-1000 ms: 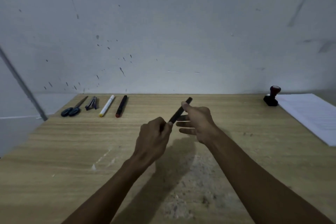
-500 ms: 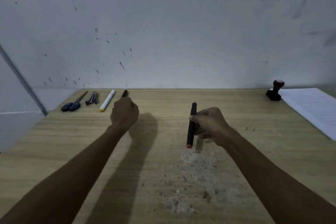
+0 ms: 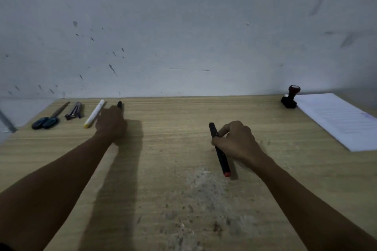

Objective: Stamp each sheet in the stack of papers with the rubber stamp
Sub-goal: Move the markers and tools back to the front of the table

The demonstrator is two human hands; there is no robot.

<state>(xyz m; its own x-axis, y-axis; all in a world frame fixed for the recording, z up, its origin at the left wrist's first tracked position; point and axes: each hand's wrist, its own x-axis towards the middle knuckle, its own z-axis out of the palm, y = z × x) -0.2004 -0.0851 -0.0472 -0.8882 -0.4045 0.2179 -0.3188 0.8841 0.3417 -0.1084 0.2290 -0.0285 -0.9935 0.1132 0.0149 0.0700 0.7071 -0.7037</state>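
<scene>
The rubber stamp (image 3: pixel 289 98), black with a dark red knob, stands at the far right of the wooden table (image 3: pixel 173 128), touching the left edge of the white paper stack (image 3: pixel 336 120). Neither hand is near it. My right hand (image 3: pixel 236 140) grips a black marker with a red end (image 3: pixel 222 159) in the middle of the table, the red end pointing toward me and low over the wood. My left hand (image 3: pixel 111 124) reaches to the far left and curls over a second black marker (image 3: pixel 119 104); only its far tip shows.
Along the far left edge lie dark-handled scissors (image 3: pixel 49 120), a small dark metal tool (image 3: pixel 73 110) and a white marker with a yellow end (image 3: pixel 94 113), just left of my left hand. A grey wall stands directly behind the table. The wood near me is scuffed.
Both hands held one marker a second ago. My left hand let go and reached to the marker at the far left. My right hand lowered its marker toward the table.
</scene>
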